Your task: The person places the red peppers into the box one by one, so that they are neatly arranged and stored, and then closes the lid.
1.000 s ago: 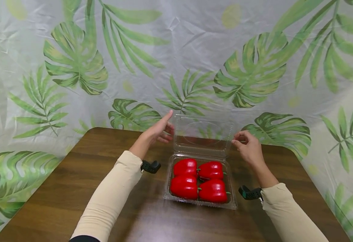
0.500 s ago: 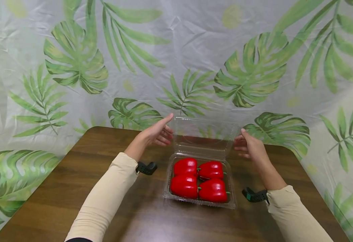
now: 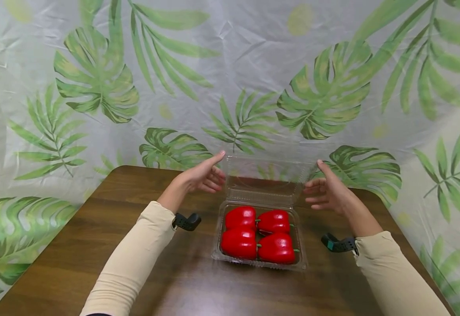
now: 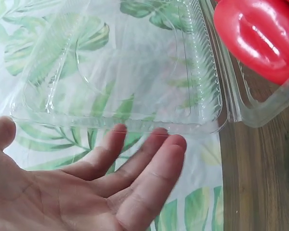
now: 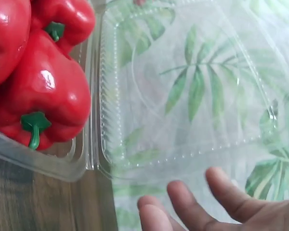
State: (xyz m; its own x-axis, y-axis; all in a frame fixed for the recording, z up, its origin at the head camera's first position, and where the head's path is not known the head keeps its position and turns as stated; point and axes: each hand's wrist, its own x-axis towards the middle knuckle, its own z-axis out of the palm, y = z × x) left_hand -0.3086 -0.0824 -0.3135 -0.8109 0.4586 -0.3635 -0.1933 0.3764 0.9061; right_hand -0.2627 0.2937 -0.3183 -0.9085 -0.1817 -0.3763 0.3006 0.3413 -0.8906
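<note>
A clear plastic clamshell box (image 3: 259, 264) holds several red bell peppers (image 3: 238, 242) with green stems. Its hinged lid (image 3: 267, 173) stands raised at the back. My left hand (image 3: 204, 175) is at the lid's left side, thumb up near the top corner; in the left wrist view its fingertips (image 4: 174, 144) are right at the lid's edge. On the other side, my right hand (image 3: 332, 191) has its thumb by the top right corner and its fingers spread along the lid's edge. In the right wrist view, those fingertips (image 5: 180, 192) lie just below the lid's rim.
The box rests on a dark wooden table (image 3: 131, 219) with rounded back corners. Behind it hangs a pale cloth (image 3: 249, 57) printed with green leaves. Black bands (image 3: 186, 221) circle both wrists, below beige sleeves (image 3: 135, 259).
The right hand's curled fingers have straightened, and it has shifted slightly right. The lid's top edge sits a little lower. The left hand has drawn slightly left, its fingers still extended.
</note>
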